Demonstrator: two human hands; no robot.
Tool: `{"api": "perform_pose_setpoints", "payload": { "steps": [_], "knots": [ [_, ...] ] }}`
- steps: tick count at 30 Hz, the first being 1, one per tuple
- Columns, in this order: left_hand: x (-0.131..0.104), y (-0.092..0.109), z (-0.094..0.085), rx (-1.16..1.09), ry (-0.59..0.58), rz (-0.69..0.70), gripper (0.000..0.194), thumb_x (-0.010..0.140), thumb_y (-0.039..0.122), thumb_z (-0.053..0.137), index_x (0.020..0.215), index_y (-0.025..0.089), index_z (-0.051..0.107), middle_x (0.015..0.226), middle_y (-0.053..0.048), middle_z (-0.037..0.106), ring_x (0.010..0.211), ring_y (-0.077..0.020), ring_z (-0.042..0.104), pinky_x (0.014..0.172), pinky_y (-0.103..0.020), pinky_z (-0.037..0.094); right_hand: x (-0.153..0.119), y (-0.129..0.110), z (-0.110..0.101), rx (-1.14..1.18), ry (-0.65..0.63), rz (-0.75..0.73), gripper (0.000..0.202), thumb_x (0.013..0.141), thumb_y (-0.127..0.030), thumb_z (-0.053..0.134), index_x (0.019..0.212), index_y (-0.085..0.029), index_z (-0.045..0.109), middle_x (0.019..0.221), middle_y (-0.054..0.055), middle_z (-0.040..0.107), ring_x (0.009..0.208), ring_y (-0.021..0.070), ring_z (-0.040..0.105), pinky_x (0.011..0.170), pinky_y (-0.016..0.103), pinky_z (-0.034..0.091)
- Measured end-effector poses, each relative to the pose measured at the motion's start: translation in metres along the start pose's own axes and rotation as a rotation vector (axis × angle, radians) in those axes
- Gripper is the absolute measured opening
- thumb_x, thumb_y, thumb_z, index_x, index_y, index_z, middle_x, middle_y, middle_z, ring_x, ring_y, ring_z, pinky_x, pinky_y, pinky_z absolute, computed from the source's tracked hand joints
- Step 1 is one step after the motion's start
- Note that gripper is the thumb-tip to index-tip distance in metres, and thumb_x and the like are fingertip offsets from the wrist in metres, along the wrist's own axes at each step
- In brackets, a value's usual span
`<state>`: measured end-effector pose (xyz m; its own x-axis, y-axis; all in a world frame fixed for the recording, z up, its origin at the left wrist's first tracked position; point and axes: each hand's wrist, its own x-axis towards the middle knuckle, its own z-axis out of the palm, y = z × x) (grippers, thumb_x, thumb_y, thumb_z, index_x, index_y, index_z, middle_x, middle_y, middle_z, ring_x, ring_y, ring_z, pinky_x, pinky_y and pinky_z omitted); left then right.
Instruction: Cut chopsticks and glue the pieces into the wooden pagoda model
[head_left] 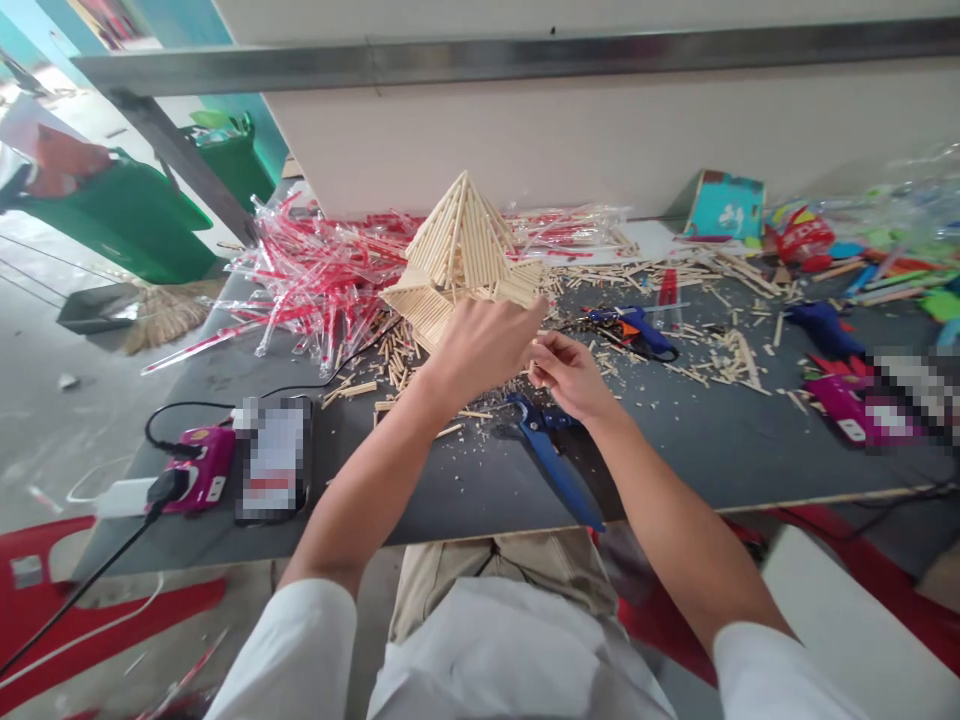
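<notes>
A model of pale wooden sticks point(461, 240), with a pointed roof and flared lower panels, stands at the middle of the grey table. My left hand point(491, 340) is in front of its lower right part, back of the hand up, and covers some of it; its fingertips are hidden or blurred. Just to the right, my right hand point(566, 372) is closed in a pinch, and what it holds is too small to make out. Below the hands lies a blue-handled cutter point(551, 460). A blue glue gun point(634, 330) rests to the right.
Red and clear plastic wrappers point(322, 270) pile up at the back left. Loose sticks point(735, 365) litter the right. A phone point(275, 460) and a purple power strip point(204, 468) lie front left, with black cables. Another purple strip point(855, 405) sits at the right.
</notes>
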<state>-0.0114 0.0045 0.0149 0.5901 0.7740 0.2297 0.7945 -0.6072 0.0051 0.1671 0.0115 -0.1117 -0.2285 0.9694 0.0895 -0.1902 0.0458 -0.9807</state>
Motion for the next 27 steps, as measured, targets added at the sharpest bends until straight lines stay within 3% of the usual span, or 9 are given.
{"api": "perform_pose_setpoints", "payload": {
  "steps": [3,9,19,23,27],
  "knots": [
    [-0.004,0.002,0.009,-0.011,-0.046,0.096,0.039,0.097,0.035,0.064,0.128,0.012,0.061,0.093,-0.012,0.076,0.084,-0.0284,0.074,0.069,-0.033,0.047,0.000,0.000,0.001,0.043,0.000,0.022,0.044,0.079,-0.060,0.081,0.091,-0.024,0.059,0.069,-0.005,0.052,0.056,0.0083,0.044,0.054,0.024,0.038],
    [-0.011,0.004,0.013,-0.001,-0.029,0.121,0.034,0.096,0.031,0.067,0.119,0.007,0.063,0.096,-0.014,0.076,0.089,-0.0322,0.076,0.067,-0.034,0.048,-0.002,-0.002,0.003,0.098,-0.018,0.045,0.043,0.078,-0.056,0.083,0.088,-0.023,0.057,0.072,-0.005,0.052,0.061,0.0091,0.046,0.057,0.023,0.041],
    [-0.007,0.010,0.016,-0.023,-0.017,0.112,0.039,0.100,0.032,0.060,0.131,0.009,0.059,0.095,-0.013,0.077,0.086,-0.0286,0.075,0.068,-0.033,0.048,-0.002,-0.009,0.001,0.156,0.044,0.013,0.045,0.074,-0.058,0.086,0.090,-0.024,0.062,0.075,-0.004,0.052,0.063,0.0091,0.049,0.056,0.023,0.043],
    [-0.011,-0.008,-0.002,-0.078,-0.006,0.092,0.045,0.095,0.038,0.069,0.132,0.014,0.061,0.096,-0.010,0.078,0.084,-0.0243,0.074,0.069,-0.031,0.050,0.000,-0.012,-0.008,0.051,0.082,-0.068,0.039,0.082,-0.057,0.080,0.101,-0.026,0.066,0.071,-0.004,0.054,0.055,0.0092,0.046,0.050,0.024,0.037],
    [-0.035,-0.039,-0.042,-0.187,0.209,-0.065,0.051,0.086,0.042,0.080,0.130,0.023,0.064,0.081,0.003,0.075,0.078,-0.0168,0.071,0.080,-0.032,0.054,0.002,-0.016,-0.039,-0.389,0.355,-0.348,0.032,0.091,-0.052,0.072,0.103,-0.024,0.068,0.076,0.000,0.062,0.062,0.0127,0.054,0.055,0.027,0.042]
  ]
}}
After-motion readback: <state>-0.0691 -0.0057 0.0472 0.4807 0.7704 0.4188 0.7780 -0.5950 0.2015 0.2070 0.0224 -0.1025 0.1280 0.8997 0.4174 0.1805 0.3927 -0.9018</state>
